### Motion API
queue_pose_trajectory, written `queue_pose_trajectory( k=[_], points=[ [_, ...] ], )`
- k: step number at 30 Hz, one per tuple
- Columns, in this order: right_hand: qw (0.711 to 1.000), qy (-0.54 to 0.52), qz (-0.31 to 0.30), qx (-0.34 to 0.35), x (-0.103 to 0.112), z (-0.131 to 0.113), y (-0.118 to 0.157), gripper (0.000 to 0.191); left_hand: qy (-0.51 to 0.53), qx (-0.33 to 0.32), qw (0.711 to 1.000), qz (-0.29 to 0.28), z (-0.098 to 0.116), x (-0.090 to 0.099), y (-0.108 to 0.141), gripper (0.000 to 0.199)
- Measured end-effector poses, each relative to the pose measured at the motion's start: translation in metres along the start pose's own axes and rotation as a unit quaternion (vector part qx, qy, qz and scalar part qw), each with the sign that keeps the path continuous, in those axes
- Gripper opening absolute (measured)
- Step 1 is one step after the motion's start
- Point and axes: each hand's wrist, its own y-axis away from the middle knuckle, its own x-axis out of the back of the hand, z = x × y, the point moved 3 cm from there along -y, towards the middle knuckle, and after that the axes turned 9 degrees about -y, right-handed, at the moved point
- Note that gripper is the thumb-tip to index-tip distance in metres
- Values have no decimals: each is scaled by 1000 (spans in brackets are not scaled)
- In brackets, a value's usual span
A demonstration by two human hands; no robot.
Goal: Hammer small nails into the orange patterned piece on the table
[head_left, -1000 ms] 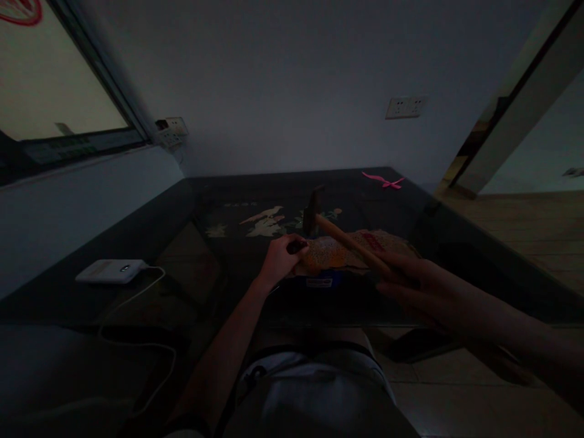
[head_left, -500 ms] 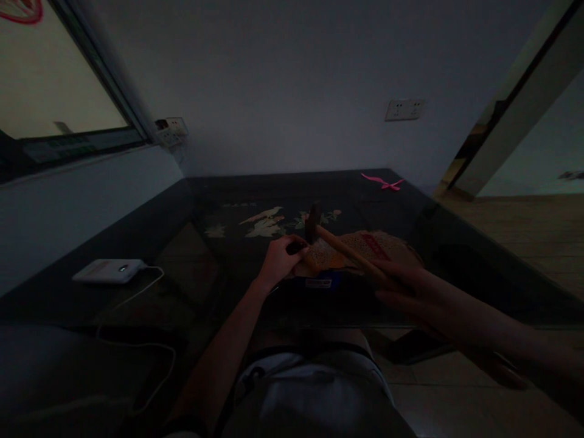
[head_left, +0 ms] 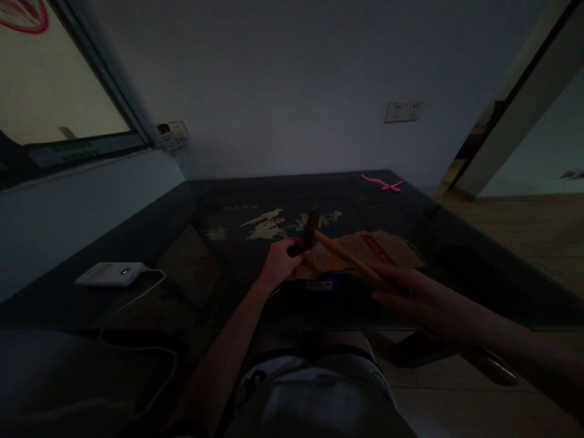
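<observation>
My right hand [head_left: 404, 289] is wrapped round the wooden handle of a hammer [head_left: 342, 251]. The dark hammer head is beside the fingertips of my left hand [head_left: 283, 260], over the left end of a patterned cardboard piece [head_left: 360, 248]. My left hand is closed in a pinch at that end; what lies between its fingers is too dark to make out. Under the cardboard's front edge shows a blue object with a pale label [head_left: 319, 285]. All of this rests on a dark glossy table [head_left: 255, 304].
A white power bank [head_left: 109, 274] with a white cable lies on the table at the left. A pink ribbon [head_left: 387, 185] is at the back right. Wall sockets [head_left: 404, 112] are above the table. A dark object [head_left: 422, 350] is below the table's front edge at the right.
The hammer head has dropped slightly toward the cardboard's left end, and my right hand has shifted a little left. My left hand stays in nearly the same place.
</observation>
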Motion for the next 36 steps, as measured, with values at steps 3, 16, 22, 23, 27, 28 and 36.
queue_pose_trajectory(
  k=[3,16,22,23,27,28,36],
  points=[
    [1000,2,10,-9,2,-1,2,42,16,-3,1000,-6,1,0,0,11],
    [1000,16,3,-18,0,-2,3,49,13,11,1000,-13,3,1,0,10],
    [1000,4,5,-11,-2,1,3,44,-2,15,1000,-6,2,1,-1,12],
    [1000,-3,2,-11,-3,3,3,43,-5,15,1000,-3,1,1,-1,14],
    [996,-36,57,-50,0,10,9,48,11,6,1000,-11,-1,0,-1,13],
    [994,-48,72,-63,2,13,13,52,13,2,1000,-15,-1,0,-1,12],
    [954,-199,168,-149,2,40,52,67,16,-50,997,-50,9,9,-6,17]
  ],
)
